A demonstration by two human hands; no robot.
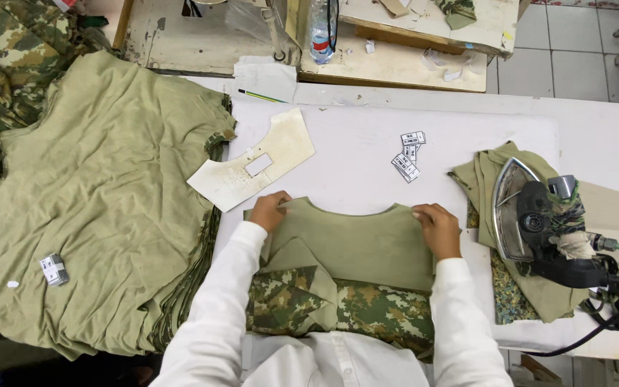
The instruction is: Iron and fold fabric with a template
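Two hands are holding down an olive garment piece on a white tabletop [367, 154].

A stack of olive fabric [102, 201] is lying at far left, its lower edge cut off. The left hand [269, 211] is pressing the olive garment piece [356, 244] at its left shoulder, fingers curled and pinching the edge; the right hand [438, 229] is gripping the right shoulder likewise. Camouflage cloth [367, 312] is partly hiding under it. At right an iron [539, 226] is resting on folded cloth, cord running out of view.
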